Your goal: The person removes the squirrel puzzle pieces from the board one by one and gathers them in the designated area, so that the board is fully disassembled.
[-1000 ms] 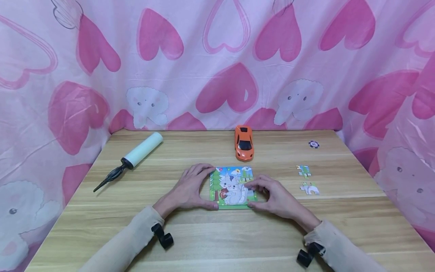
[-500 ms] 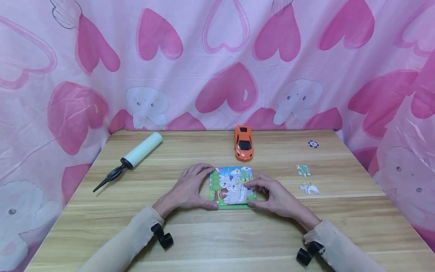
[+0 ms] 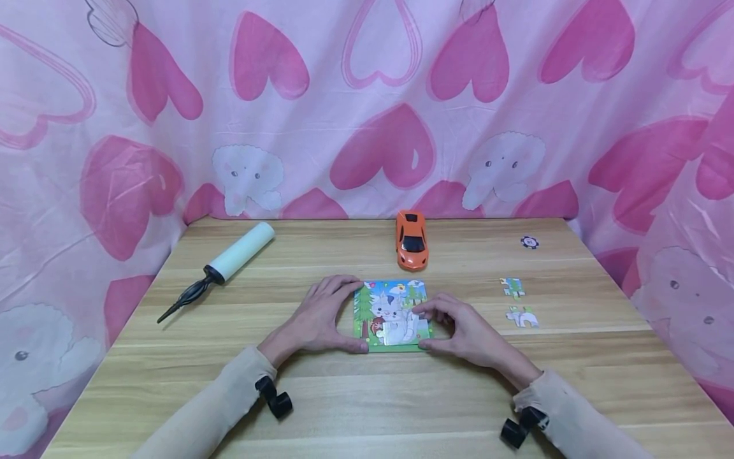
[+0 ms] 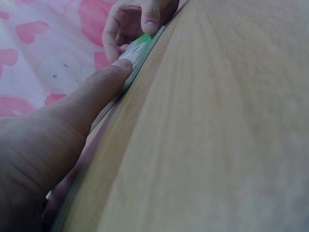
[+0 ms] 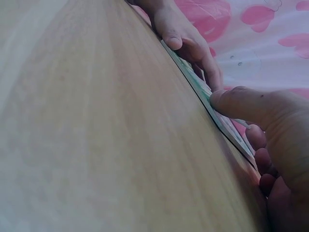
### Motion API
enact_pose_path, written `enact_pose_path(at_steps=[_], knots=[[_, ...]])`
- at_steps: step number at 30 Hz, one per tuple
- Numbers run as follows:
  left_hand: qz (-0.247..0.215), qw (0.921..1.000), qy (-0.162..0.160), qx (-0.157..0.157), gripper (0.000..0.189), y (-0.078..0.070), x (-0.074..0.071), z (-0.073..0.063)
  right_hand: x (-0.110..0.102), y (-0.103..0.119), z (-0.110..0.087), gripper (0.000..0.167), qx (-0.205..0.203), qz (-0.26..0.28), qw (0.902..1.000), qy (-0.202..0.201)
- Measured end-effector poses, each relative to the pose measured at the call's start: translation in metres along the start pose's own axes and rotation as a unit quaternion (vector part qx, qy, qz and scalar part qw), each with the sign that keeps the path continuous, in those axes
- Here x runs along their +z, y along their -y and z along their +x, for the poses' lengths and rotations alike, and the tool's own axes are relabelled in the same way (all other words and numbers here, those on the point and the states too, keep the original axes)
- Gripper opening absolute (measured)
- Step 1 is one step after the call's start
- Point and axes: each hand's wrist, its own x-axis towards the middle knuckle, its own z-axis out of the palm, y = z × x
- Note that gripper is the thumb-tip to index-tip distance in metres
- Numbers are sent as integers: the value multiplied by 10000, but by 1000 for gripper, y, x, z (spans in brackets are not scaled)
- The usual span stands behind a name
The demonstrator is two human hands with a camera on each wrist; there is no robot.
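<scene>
A square jigsaw puzzle [image 3: 395, 306] with a grey-and-white cartoon squirrel lies on a green-edged board at the table's middle. My left hand [image 3: 318, 319] grips its left side, fingers at the upper left corner and thumb at the bottom edge. My right hand [image 3: 459, 328] holds the lower right part, index finger over the picture and thumb at the near edge. A whitish piece [image 3: 395, 333] at the bottom middle stands out, its outline visible. In the left wrist view my left thumb [image 4: 123, 65] touches the board's edge. The right hand's other fingertips are partly hidden.
Two loose puzzle pieces, one with trees [image 3: 513, 287] and one whitish [image 3: 522, 317], lie to the right. An orange toy car [image 3: 411, 241], a blue-and-white poker chip [image 3: 530, 242] and a pale hand pump [image 3: 237, 255] with a black end are farther back. A pink heart-patterned curtain [image 3: 275, 127] borders the table.
The whitish piece at the puzzle's bottom middle now looks brighter and its outline sharper, slightly shifted or tilted. Both hands have kept nearly the same places.
</scene>
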Motion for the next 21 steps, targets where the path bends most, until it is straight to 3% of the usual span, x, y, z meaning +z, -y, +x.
enact_pose_path(at_steps=[8, 14, 21], knots=[[16, 10000, -40, -45, 125, -3, -1, -1, 0, 0, 1, 57, -12, -14, 10000, 10], [60, 9988, -371, -313, 107, -14, 2, 2, 0, 1, 1, 56, 67, -73, 9999, 43], [398, 9946, -693, -665, 106, -25, 13, 8, 1, 0, 1, 55, 98, -162, 9998, 56]])
